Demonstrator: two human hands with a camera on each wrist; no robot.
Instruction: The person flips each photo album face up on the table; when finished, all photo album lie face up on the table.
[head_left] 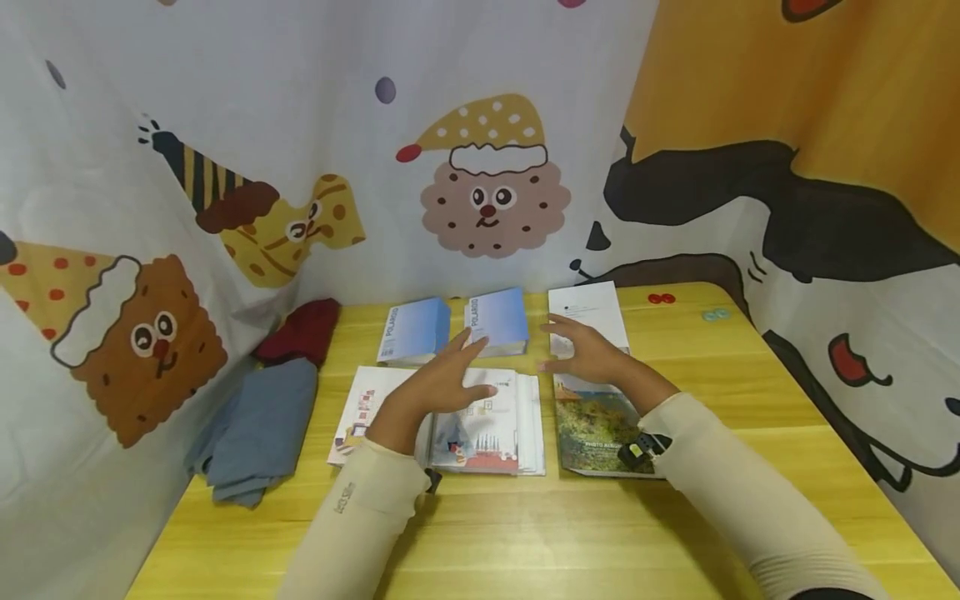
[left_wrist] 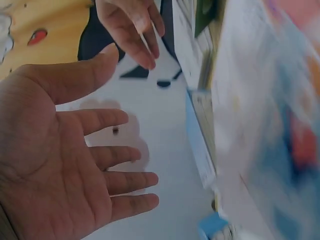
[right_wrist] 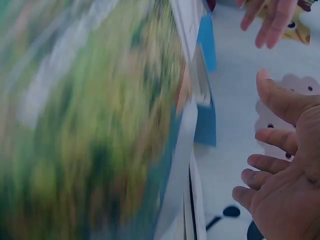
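Note:
My left hand (head_left: 429, 390) hovers over two white illustrated albums, fingers spread and nothing in its grasp. One white album (head_left: 486, 442) lies under the fingers, while the other white album (head_left: 360, 421) is partly covered by the wrist. Held apart from it, my right hand (head_left: 596, 357) is over a green photo album (head_left: 600, 421) and a white book (head_left: 588, 307) behind it. Two blue booklets marked POLAROID stand in the back row: a left blue booklet (head_left: 412, 329) and a right blue booklet (head_left: 501, 317). Both palms (left_wrist: 62, 185) look empty in the wrist views.
A folded grey-blue cloth (head_left: 266, 425) lies at the table's left edge, with a dark red cloth (head_left: 303, 332) behind it. Small red discs (head_left: 662, 298) and teal discs (head_left: 716, 315) sit at the back right. A printed curtain (head_left: 360, 275) hangs behind the yellow wooden table (head_left: 510, 533).

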